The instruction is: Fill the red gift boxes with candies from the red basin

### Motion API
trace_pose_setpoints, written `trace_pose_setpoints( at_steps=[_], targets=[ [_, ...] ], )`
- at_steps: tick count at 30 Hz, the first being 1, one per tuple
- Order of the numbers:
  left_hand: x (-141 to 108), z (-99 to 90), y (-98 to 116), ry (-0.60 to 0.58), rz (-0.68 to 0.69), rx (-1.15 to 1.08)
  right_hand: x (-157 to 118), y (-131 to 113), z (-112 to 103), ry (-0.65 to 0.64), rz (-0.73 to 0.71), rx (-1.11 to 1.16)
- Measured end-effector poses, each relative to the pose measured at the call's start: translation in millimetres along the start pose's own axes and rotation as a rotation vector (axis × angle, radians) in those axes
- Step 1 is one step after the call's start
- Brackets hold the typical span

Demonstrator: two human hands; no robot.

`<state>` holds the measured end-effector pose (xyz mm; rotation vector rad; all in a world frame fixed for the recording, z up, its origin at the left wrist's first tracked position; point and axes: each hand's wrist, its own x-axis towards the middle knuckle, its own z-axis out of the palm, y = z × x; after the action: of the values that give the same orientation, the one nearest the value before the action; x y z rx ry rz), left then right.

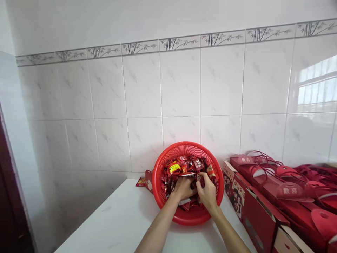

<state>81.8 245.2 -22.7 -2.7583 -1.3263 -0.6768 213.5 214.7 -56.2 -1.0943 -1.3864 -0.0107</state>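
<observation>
A round red plastic basket (188, 220) stands on the white table, filled with small wrapped packets, mostly red, one of them yellow (174, 168). Both hands reach inside it. My left hand (184, 188) is among the packets near the middle, its fingers partly hidden by them. Just to the right, my right hand (207, 189) has its fingers bent together around something dark red that is too small to make out. A gold and red packet (211, 171) lies beside the right hand, near the basket's inner wall.
Rows of red gift boxes (265, 211) with cord handles fill the table's right side, close to the basket. A red packet (141, 182) lies left of the basket at the back. The white table (113, 221) meets a tiled wall (181, 80).
</observation>
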Motion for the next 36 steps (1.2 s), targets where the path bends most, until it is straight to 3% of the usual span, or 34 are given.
trace_pose_setpoints(
  at_steps=[4,9,15,19,23,26,31,33,36],
  targets=[
    [-9.2,-21.3,11.1,-0.104,-0.062,0.008,5.4,-8.5,-8.9,0.076,0.168,0.139],
    [-30.4,-53.3,21.7,-0.110,-0.091,-0.126,11.6,-28.3,-20.8,0.163,0.323,0.257],
    [-65.2,-71.7,21.2,-0.001,-0.190,-0.174,11.6,-49.3,-38.6,0.128,0.459,0.422],
    [-85.2,-76.5,21.1,-0.006,-0.234,-0.172,11.9,-66.7,-52.8,0.092,0.513,0.536],
    [-92.1,-81.8,21.6,0.024,-0.279,-0.121,6.4,-70.7,-57.1,-0.029,0.547,0.539],
    [-93.5,-83.0,22.3,-0.001,-0.406,0.021,0.7,-64.2,-55.2,-0.131,0.619,0.483],
    [-99.3,-73.0,24.9,0.113,-0.728,0.274,-7.4,-60.8,-57.4,-0.217,0.491,0.321],
    [-102.5,-67.0,21.2,0.169,-0.815,0.210,-10.9,-63.6,-59.9,-0.256,0.431,0.227],
    [-107.0,-59.2,7.4,0.288,-0.809,0.050,-15.4,-68.8,-62.9,-0.296,0.352,0.116]
  ],
)
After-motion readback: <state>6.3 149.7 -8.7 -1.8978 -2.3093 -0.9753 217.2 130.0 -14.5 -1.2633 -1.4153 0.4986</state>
